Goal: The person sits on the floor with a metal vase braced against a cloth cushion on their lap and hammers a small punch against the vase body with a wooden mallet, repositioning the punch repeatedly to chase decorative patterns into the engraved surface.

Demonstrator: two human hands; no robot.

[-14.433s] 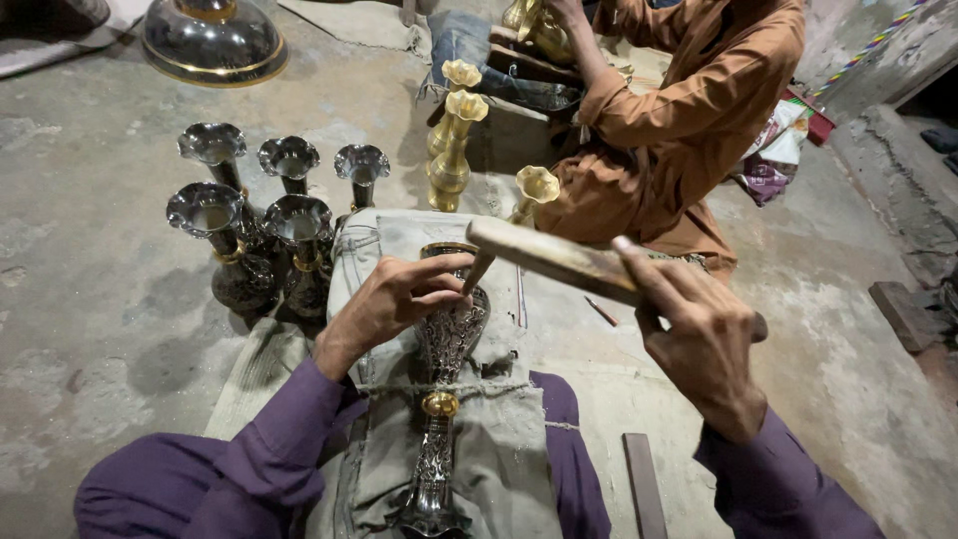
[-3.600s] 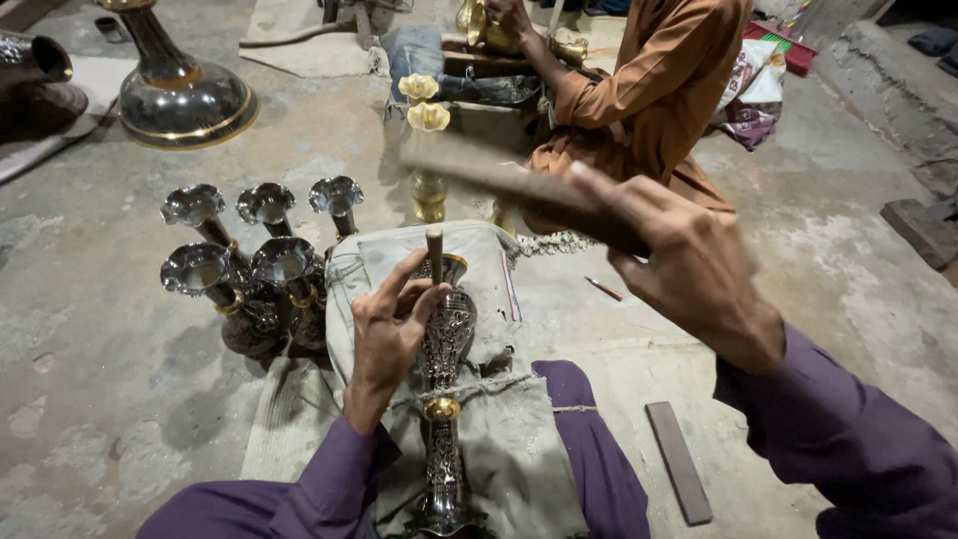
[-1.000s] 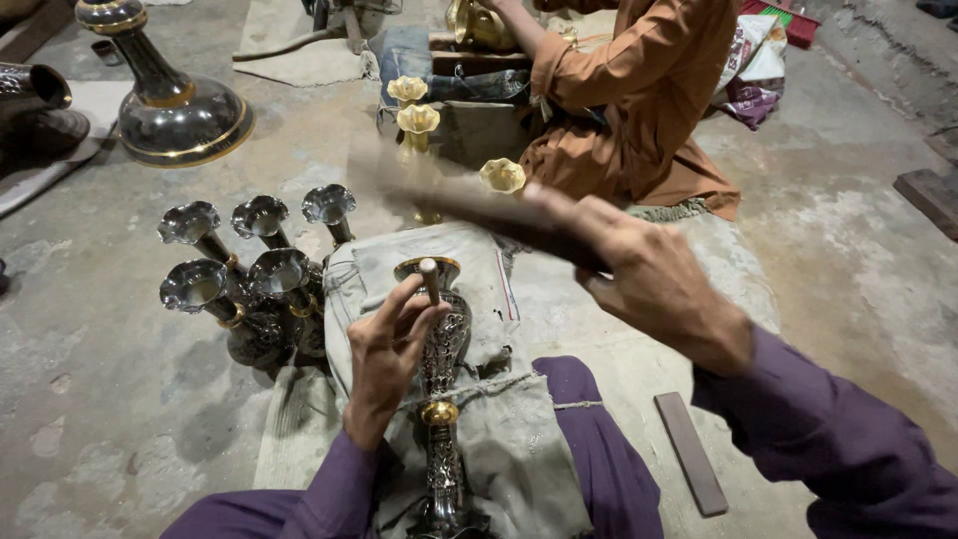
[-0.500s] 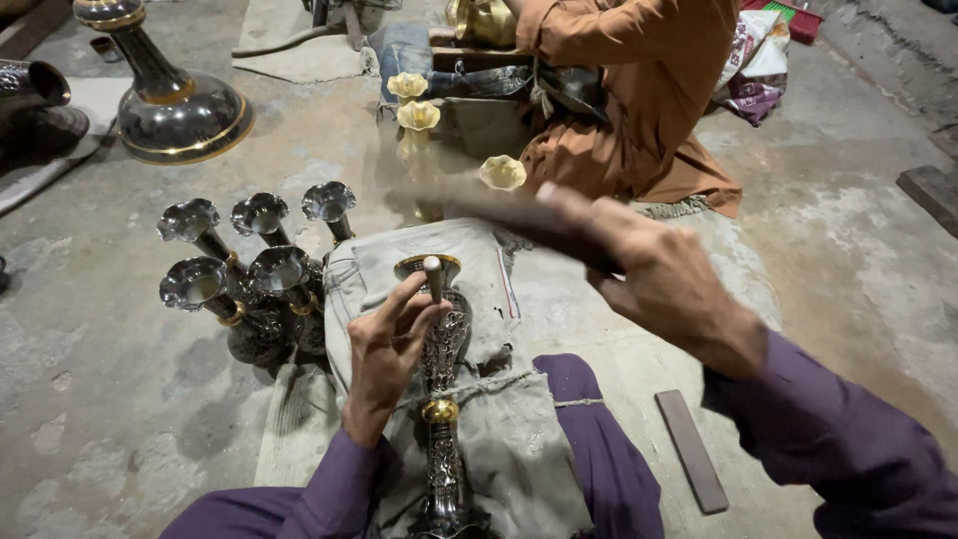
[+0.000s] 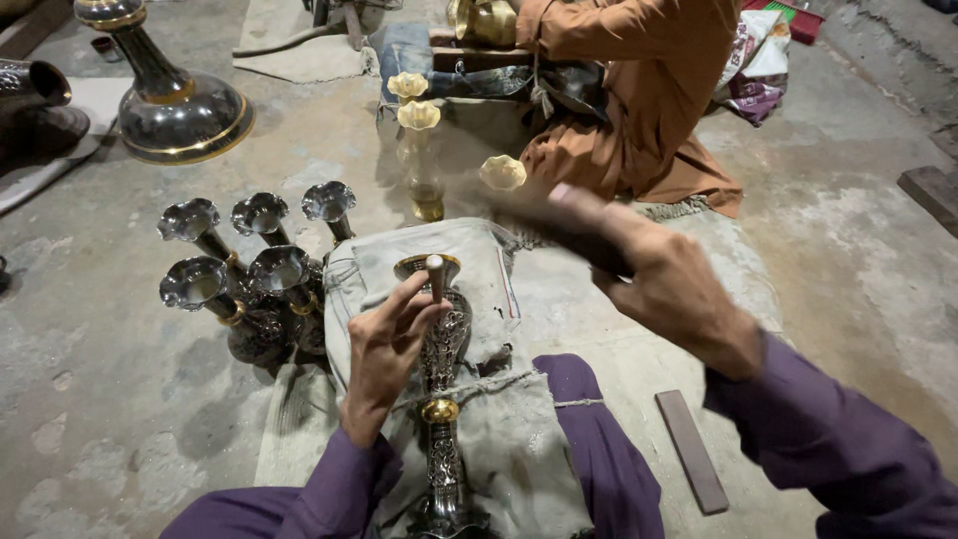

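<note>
Left hand (image 5: 384, 344) fingers pinch a punch (image 5: 435, 276) on the engraved silver vase (image 5: 441, 349); right hand (image 5: 664, 289) grips a blurred mallet (image 5: 559, 228).

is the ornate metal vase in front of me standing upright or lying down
Lying down. The ornate metal vase rests lengthwise on the grey cloth over the lap, steadied by the left hand.

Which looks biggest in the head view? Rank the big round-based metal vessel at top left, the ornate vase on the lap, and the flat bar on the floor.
1. Ornate vase, though nearness to the camera inflates it, so its lead is unsure.
2. Round-based vessel, farther off.
3. Flat bar, plainly smallest.
</note>
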